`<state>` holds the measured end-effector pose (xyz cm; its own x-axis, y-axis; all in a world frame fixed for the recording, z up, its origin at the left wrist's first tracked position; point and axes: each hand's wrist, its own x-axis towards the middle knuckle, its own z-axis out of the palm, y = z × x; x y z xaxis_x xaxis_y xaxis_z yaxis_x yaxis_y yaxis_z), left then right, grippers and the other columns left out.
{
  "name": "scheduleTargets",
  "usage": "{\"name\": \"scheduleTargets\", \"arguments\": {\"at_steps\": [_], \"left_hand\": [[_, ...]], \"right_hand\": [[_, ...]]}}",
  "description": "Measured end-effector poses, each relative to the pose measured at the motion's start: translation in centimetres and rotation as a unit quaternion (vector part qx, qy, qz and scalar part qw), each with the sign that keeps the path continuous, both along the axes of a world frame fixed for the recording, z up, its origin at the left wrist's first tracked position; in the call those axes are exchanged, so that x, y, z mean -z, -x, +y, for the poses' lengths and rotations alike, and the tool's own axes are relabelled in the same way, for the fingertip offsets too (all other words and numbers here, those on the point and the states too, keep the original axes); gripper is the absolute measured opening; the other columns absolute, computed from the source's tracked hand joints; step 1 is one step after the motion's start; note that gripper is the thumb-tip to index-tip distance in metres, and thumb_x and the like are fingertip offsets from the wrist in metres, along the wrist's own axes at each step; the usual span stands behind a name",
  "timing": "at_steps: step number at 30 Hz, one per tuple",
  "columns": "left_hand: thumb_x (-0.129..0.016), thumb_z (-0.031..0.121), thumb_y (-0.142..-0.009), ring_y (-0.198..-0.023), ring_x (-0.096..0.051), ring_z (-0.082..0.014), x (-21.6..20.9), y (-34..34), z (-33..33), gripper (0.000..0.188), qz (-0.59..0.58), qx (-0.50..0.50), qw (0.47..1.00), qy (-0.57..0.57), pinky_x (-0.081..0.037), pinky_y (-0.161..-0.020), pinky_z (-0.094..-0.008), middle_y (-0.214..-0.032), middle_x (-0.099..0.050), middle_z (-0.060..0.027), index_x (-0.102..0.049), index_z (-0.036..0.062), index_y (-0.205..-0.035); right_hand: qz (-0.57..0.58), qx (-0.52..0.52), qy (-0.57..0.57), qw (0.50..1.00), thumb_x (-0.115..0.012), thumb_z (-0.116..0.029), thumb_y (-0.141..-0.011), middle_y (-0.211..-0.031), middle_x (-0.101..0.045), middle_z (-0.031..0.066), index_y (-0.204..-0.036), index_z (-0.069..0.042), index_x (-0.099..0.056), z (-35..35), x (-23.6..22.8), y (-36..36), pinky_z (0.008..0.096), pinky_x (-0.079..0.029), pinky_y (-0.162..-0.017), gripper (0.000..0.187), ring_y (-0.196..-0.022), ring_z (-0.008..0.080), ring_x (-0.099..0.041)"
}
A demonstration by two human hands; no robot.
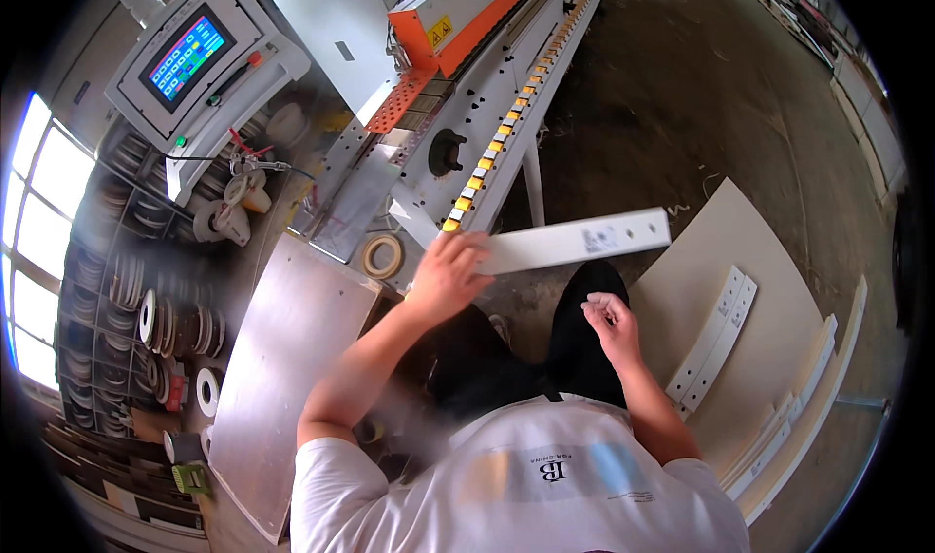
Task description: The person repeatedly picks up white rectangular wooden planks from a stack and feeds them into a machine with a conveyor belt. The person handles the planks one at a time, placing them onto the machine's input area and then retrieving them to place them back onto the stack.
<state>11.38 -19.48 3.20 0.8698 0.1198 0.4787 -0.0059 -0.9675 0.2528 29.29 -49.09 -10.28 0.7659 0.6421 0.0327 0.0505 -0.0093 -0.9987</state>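
Note:
My left hand (448, 278) is closed round the left end of a narrow white board (545, 246), held above my knees near the machine's front corner. The board's right end bears a printed label and two dark holes, and it reaches out past my right knee. Below that end, my right hand (614, 327) hovers apart from the board with its fingers curled in; nothing shows in them. Two similar white strips (716, 339) with holes lie side by side on a large beige panel (672, 290) to my right.
Ahead stands a long white and orange machine (419, 32) with a yellow-and-white roller rail (499, 144) and a control screen (188, 54). A pale worktable (282, 339) is on my left, with a tape roll (383, 257) near its corner. Racks of edging rolls (127, 290) stand farther left; long strips (789, 412) lie at right.

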Motion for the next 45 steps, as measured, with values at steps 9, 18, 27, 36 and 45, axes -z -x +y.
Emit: {"name": "scheduleTargets", "arguments": {"at_steps": [9,18,27,36,45], "left_hand": [[-0.086,0.014,-0.078,-0.122,-0.062,-0.0355,1.3,5.8,12.9,0.037,-0.064,-0.242,0.968,0.016,-0.052,-0.105,-0.0458,-0.130,-0.072,-0.0089,-0.074,0.0096,-0.113],[-0.075,0.018,-0.087,-0.116,-0.066,-0.0342,3.5,8.4,20.8,0.016,-0.047,-0.342,0.932,-0.112,-0.052,-0.103,-0.0460,-0.120,-0.077,-0.0072,-0.079,0.0109,-0.101],[-0.064,0.018,-0.093,-0.103,-0.071,-0.0282,3.6,7.9,22.6,0.016,-0.024,-0.396,0.901,-0.177,-0.058,-0.088,-0.0398,-0.113,-0.077,-0.0008,-0.077,0.0164,-0.102],[-0.067,0.022,-0.089,-0.097,-0.072,-0.0295,4.0,3.7,24.3,0.015,-0.031,-0.406,0.895,-0.182,-0.061,-0.084,-0.0423,-0.111,-0.078,0.0003,-0.077,0.0175,-0.100],[-0.069,0.018,-0.083,-0.097,-0.071,-0.0303,4.1,-3.4,26.9,0.010,-0.009,-0.417,0.888,-0.193,-0.059,-0.081,-0.0422,-0.104,-0.078,-0.0017,-0.075,0.0138,-0.090]], "right_hand": [[-0.146,-0.010,0.070,0.987,-0.083,-0.021,-0.095,-0.090,-0.079,0.0079,-0.104,-0.001,-0.077,-0.3,2.6,0.6,0.0301,-0.059,-0.078,0.023,-0.082,0.0160,-0.074],[-0.190,-0.012,0.084,0.978,-0.084,-0.020,-0.092,-0.087,-0.078,0.0080,-0.102,-0.002,-0.077,-0.1,2.3,0.6,0.0310,-0.059,-0.076,0.021,-0.078,0.0181,-0.075],[-0.217,-0.027,0.105,0.970,-0.084,-0.018,-0.091,-0.083,-0.077,0.0066,-0.099,-0.003,-0.076,0.6,2.1,0.2,0.0319,-0.059,-0.074,0.019,-0.075,0.0177,-0.073],[-0.236,-0.038,0.117,0.964,-0.084,-0.019,-0.090,-0.081,-0.076,0.0050,-0.099,-0.004,-0.076,1.1,2.0,-0.1,0.0321,-0.058,-0.073,0.019,-0.072,0.0184,-0.072],[-0.236,-0.037,0.102,0.966,-0.084,-0.019,-0.089,-0.080,-0.076,0.0044,-0.099,-0.004,-0.076,0.8,2.2,-0.4,0.0318,-0.058,-0.075,0.021,-0.073,0.0180,-0.073]]}}
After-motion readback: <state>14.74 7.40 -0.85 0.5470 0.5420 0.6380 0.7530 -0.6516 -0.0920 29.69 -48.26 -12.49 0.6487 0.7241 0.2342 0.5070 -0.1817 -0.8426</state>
